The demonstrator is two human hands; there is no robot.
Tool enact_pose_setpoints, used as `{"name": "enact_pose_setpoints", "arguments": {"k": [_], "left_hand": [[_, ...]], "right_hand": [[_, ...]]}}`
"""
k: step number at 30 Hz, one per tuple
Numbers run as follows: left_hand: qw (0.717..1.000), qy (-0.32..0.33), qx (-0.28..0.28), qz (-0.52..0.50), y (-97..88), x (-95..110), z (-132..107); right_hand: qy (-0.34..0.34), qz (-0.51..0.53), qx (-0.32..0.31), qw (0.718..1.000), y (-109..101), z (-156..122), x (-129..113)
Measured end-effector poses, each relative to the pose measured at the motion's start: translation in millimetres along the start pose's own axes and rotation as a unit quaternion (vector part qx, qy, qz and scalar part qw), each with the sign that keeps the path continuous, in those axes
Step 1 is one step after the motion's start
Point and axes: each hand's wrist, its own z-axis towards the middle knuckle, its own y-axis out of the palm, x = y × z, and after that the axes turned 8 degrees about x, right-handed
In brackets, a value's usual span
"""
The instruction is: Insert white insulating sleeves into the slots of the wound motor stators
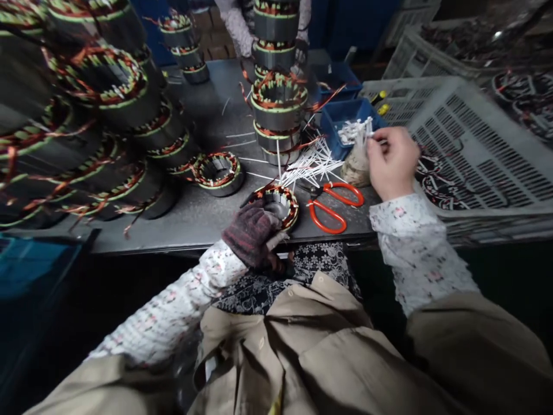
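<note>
My left hand (253, 233), in a dark knitted glove, is curled round the near rim of a wound stator (280, 203) lying flat at the table's front edge. My right hand (391, 161) is bare and closed in a pinch at a small clear bag (356, 164) of white sleeves, with several white sleeve ends (360, 129) sticking up beside its fingers. Loose white sleeves (309, 164) are strewn on the table between the two hands. Orange-handled scissors (334, 204) lie just right of the stator.
Stacks of copper-wound stators (103, 115) fill the left side, and another stack (279, 98) stands behind the work spot. A single stator (217, 172) lies alone. Blue bins (345, 115) and grey slatted crates (475, 138) sit at right. Another person's sleeve (235, 26) shows across the table.
</note>
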Motion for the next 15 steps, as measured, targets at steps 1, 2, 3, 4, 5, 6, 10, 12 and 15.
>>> {"name": "enact_pose_setpoints", "arguments": {"k": [1, 2, 3, 4, 5, 6, 10, 12, 15], "left_hand": [[1.000, -0.013, 0.007, 0.015, 2.1, 4, -2], [0.999, -0.033, 0.003, 0.026, 3.4, 8, -2], [0.998, -0.053, -0.007, 0.032, 3.9, 11, -2], [0.996, -0.076, -0.019, 0.033, 3.8, 14, -2], [0.994, -0.096, -0.033, 0.030, 3.3, 15, -1], [0.992, -0.110, -0.048, 0.027, 2.5, 16, 0], [0.991, -0.105, -0.084, 0.021, -0.1, 16, 3], [0.992, -0.094, -0.084, 0.030, 0.3, 15, 2], [0.993, -0.086, -0.078, 0.036, 2.4, 14, -1]], "right_hand": [[-0.017, 0.033, 0.015, 0.999, -7, -12, -12], [-0.034, 0.074, 0.017, 0.997, -14, -27, -26], [-0.055, 0.102, -0.003, 0.993, -22, -43, -42], [-0.084, 0.120, -0.014, 0.989, -29, -60, -57], [-0.112, 0.151, -0.012, 0.982, -36, -77, -72], [-0.136, 0.183, -0.060, 0.972, -42, -94, -84], [-0.133, 0.280, -0.136, 0.941, -54, -145, -104], [-0.094, 0.297, -0.132, 0.941, -57, -158, -103], [-0.061, 0.286, -0.152, 0.944, -63, -163, -102]]}}
